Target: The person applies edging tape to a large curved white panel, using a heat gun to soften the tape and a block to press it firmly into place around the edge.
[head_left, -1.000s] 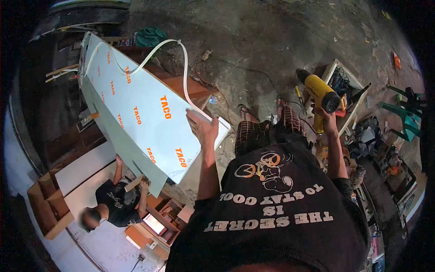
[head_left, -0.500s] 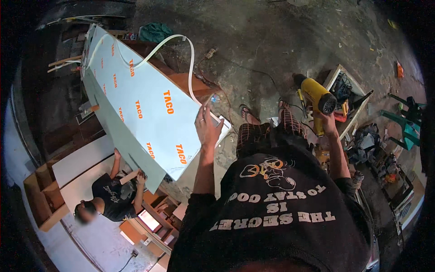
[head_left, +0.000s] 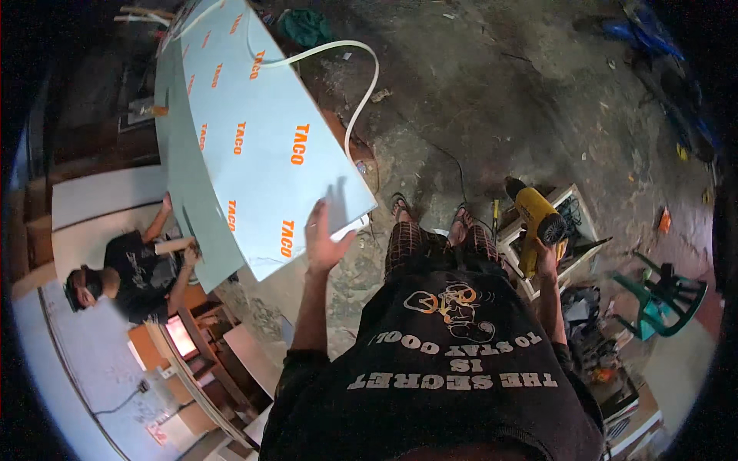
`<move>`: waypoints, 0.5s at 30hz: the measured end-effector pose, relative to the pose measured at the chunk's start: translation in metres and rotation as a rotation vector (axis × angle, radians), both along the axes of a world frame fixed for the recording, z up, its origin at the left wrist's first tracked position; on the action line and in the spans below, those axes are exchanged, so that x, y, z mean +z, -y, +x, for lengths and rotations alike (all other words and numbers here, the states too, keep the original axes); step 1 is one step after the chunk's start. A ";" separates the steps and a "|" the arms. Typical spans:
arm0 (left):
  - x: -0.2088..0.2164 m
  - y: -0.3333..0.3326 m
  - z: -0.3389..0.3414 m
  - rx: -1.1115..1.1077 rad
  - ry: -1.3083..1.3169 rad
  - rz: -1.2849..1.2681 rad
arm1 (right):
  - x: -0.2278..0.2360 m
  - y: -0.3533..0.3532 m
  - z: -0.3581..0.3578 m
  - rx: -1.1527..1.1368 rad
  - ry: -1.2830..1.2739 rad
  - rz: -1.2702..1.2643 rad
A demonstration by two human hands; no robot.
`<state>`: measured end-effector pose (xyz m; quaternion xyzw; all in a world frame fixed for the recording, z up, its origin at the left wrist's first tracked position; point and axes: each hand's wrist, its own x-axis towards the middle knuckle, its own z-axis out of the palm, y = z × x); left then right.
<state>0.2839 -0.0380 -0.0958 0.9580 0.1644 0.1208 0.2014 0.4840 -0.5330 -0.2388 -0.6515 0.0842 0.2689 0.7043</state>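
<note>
A large board (head_left: 261, 184) in pale blue film with orange print stretches from the upper left toward me. My left hand (head_left: 327, 242) is at its near end, palm toward the edge, fingers stretched out and thumb apart, gripping nothing. Its shadow falls on the film by the near corner. From the board's right side a long white strip (head_left: 375, 73) loops out and bends back over the film. Out to my right, my right hand (head_left: 544, 255) is wrapped round the handle of a yellow heat gun (head_left: 536, 209), whose dark nozzle points away from me.
A co-worker (head_left: 127, 269) stands at the left beside a grey-green panel (head_left: 192, 177). Below the heat gun is a wooden tray (head_left: 580, 203) with cables and tools. A green plastic chair (head_left: 653, 300) lies at the right. Sandals show at my feet on the concrete floor.
My left hand has shifted from the board's corner to its near edge, fingers now spread. The heat gun stays in my right hand. The whole view has turned somewhat.
</note>
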 end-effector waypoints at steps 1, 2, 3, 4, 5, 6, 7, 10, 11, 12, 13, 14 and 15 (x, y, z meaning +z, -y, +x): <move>-0.008 0.006 0.013 -0.028 -0.056 -0.076 | 0.000 -0.001 0.003 -0.027 -0.043 0.083; -0.015 0.018 0.024 -0.005 -0.076 -0.070 | 0.000 -0.003 0.008 -0.032 -0.066 0.186; -0.022 0.023 0.037 0.012 -0.077 0.009 | 0.003 -0.003 0.014 0.014 -0.127 0.052; -0.026 0.026 0.047 0.021 -0.074 0.082 | 0.005 -0.006 0.019 0.063 -0.101 0.081; -0.026 0.027 0.050 0.058 -0.055 0.076 | 0.007 -0.010 0.024 0.103 -0.104 0.016; -0.024 0.024 0.050 0.052 -0.088 0.076 | 0.012 -0.013 0.031 0.122 -0.079 -0.057; -0.020 0.020 0.048 0.067 -0.089 0.092 | 0.016 -0.017 0.037 0.194 0.040 -0.050; -0.008 0.007 0.015 0.144 0.089 0.056 | 0.035 -0.022 0.047 0.214 -0.027 -0.054; -0.006 0.006 0.000 0.255 0.169 0.098 | 0.040 -0.024 0.048 0.186 -0.040 0.055; -0.007 0.008 -0.019 0.367 0.228 0.147 | 0.046 -0.023 0.047 0.133 -0.092 0.108; -0.009 0.013 -0.040 0.515 0.308 0.046 | 0.049 -0.025 0.050 0.152 -0.023 -0.067; -0.018 0.023 -0.054 0.547 0.318 0.046 | 0.053 -0.026 0.054 0.210 0.028 0.002; -0.029 0.036 -0.063 0.847 0.460 -0.135 | 0.056 -0.027 0.054 0.236 0.006 0.002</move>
